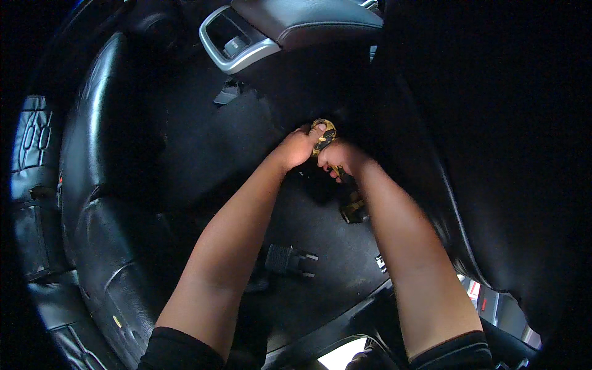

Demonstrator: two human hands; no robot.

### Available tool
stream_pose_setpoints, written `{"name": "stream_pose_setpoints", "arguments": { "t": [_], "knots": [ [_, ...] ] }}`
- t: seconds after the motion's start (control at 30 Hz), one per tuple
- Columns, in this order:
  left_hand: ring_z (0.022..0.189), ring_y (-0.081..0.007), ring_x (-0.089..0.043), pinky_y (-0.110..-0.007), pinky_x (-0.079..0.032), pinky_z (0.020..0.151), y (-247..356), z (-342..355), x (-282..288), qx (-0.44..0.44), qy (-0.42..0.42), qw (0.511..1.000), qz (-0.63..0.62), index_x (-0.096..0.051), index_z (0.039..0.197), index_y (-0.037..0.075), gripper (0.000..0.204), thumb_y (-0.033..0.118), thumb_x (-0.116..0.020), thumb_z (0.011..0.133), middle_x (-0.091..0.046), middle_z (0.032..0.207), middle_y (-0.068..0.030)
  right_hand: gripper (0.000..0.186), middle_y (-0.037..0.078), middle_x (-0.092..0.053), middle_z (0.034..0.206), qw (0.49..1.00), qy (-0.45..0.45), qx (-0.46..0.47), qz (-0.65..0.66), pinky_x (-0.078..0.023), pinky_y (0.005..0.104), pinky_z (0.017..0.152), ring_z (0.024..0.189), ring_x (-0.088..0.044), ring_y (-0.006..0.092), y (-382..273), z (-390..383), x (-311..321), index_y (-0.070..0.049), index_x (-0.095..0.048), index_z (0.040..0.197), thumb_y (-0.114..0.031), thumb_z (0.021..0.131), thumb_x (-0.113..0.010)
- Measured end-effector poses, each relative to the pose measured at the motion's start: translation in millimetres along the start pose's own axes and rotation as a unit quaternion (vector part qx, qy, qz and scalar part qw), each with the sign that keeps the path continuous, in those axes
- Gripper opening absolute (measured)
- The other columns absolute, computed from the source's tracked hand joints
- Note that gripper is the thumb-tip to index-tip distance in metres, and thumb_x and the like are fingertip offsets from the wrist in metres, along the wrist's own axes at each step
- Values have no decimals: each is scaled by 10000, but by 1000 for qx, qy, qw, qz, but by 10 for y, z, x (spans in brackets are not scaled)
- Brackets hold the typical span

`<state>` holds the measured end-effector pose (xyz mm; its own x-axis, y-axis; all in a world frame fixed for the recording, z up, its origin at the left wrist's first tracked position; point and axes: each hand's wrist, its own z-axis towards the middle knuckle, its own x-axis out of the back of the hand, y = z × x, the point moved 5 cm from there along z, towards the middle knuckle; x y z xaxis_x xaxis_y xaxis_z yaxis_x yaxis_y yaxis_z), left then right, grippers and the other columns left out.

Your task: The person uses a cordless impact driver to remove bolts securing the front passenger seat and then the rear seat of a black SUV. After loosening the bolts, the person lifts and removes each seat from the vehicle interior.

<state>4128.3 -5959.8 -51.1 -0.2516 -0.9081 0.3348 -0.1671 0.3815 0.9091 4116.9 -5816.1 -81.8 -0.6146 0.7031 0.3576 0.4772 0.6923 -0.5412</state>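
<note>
Down in the dark footwell of a car, both my hands are on a yellow and black cordless drill. My left hand is wrapped around its upper body, thumb on top. Just right of it, my right hand grips the handle, fingers curled around it. A dark block with yellow at the drill's lower end shows beside my right forearm. The drill's front tip and what it points at are lost in shadow.
A black leather seat runs along the left. At the far side stands a centre console with a silver-rimmed panel. A small grey bracket-like piece sits below it. Near my left forearm lies a black block with two metal prongs.
</note>
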Motion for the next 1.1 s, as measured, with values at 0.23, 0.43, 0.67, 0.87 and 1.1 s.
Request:
{"name": "stream_pose_setpoints", "arguments": {
  "t": [0.23,0.43,0.67,0.87,1.1],
  "knots": [
    [1205,-269,-589,-350,-401,1064,-257,179,-32,-20,-12,994,-111,-586,1329,-52,695,552,-443,1016,-641,1312,-201,191,90,-625,782,999,-21,30,-29,-509,437,574,628,-611,250,26,75,27,-42,-623,842,-172,744,-723],
    [1206,-313,-598,-368,-414,1054,-213,161,-30,-2,6,992,-124,-594,1324,-53,740,588,-466,977,-640,1302,-231,192,82,-636,764,996,11,24,-89,-475,448,583,626,-613,254,-63,-23,40,-58,-643,806,-213,742,-738],
    [1227,-304,-576,-352,-391,1074,-226,107,-36,-12,-7,982,-188,-577,1349,-48,825,669,-417,974,-620,1333,-227,188,87,-631,776,997,-10,22,-72,-516,420,518,608,-604,225,-123,-130,33,-32,-633,817,-158,754,-757],
    [1425,-307,-381,-520,-287,1154,-727,36,-156,146,-35,927,-344,-373,1529,31,844,688,-259,1012,-410,1562,-162,243,89,-637,791,999,-4,0,-33,-492,407,490,580,-587,225,-7,-256,-35,-35,-632,970,-126,766,-728],
    [1400,-320,-441,-461,-338,1137,-1326,-82,-512,159,-17,910,-383,-442,1489,42,613,444,-432,1025,-474,1523,-164,356,81,-659,809,980,76,65,173,-510,334,488,567,-594,184,399,-501,-80,-14,-619,1106,-49,776,-749]
  ]
}}
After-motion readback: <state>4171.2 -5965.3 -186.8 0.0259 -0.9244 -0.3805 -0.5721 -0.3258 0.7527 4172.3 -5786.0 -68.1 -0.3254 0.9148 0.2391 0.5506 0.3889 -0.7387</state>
